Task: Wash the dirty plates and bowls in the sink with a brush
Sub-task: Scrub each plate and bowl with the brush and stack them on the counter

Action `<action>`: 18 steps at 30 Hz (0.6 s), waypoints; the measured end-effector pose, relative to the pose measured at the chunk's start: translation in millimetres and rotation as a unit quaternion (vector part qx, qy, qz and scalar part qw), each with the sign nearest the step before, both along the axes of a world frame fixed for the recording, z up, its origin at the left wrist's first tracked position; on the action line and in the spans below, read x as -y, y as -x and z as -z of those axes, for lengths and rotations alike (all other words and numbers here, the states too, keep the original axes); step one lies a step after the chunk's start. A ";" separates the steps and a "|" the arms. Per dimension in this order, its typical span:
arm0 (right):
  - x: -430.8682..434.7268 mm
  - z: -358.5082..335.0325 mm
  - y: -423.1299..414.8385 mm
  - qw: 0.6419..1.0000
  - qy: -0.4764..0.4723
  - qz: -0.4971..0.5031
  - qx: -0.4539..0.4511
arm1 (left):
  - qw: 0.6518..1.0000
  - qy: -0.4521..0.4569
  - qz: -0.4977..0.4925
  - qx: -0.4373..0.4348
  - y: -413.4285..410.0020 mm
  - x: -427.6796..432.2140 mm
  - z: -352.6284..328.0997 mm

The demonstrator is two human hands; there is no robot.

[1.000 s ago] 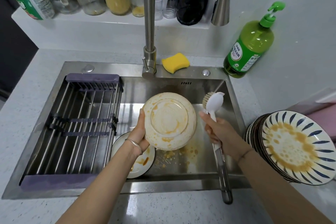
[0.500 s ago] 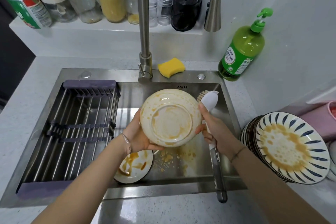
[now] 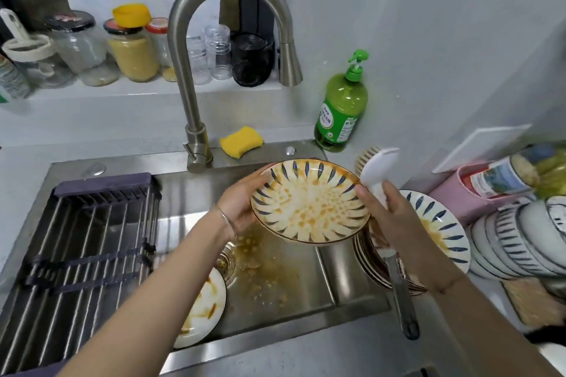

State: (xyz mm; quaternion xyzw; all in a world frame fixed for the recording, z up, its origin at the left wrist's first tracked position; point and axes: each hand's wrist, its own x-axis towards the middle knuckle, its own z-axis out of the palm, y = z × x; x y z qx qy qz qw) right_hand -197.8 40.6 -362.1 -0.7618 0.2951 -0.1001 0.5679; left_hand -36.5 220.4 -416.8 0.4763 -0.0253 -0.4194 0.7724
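Note:
My left hand (image 3: 242,202) grips the left rim of a dirty plate (image 3: 309,208) with blue stripes and orange food stains, held face up over the right side of the sink (image 3: 306,278). My right hand (image 3: 389,220) holds a white dish brush (image 3: 378,167) by its handle, its thumb resting on the plate's right rim; the bristle head points up and away. A second stained white plate (image 3: 202,312) lies on the sink floor near the front. A stack of dirty striped plates (image 3: 441,232) sits on the counter to the right, partly behind my right hand.
A dark drying rack (image 3: 82,248) fills the sink's left half. The tall faucet (image 3: 196,70) arches above. A yellow sponge (image 3: 242,141) and green soap bottle (image 3: 343,110) stand behind the sink. Stacked bowls (image 3: 520,239) sit far right. Jars line the back ledge.
The plate in my left hand has been turned over, from underside up to stained face up, and shifted right. The brush moved right and up with my right hand.

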 end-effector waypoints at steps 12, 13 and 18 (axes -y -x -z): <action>85.6 4.3 90.7 0.987 0.072 0.143 -0.012 | 0.988 -0.089 0.059 0.108 78.1 139.2 -19.3; 90.4 8.3 96.5 0.986 0.085 0.142 -0.010 | 0.987 -0.092 0.064 0.115 83.8 147.5 -17.5; 105.2 33.5 111.8 0.984 0.113 0.136 -0.026 | 0.966 -0.137 0.089 0.202 98.0 167.9 -8.0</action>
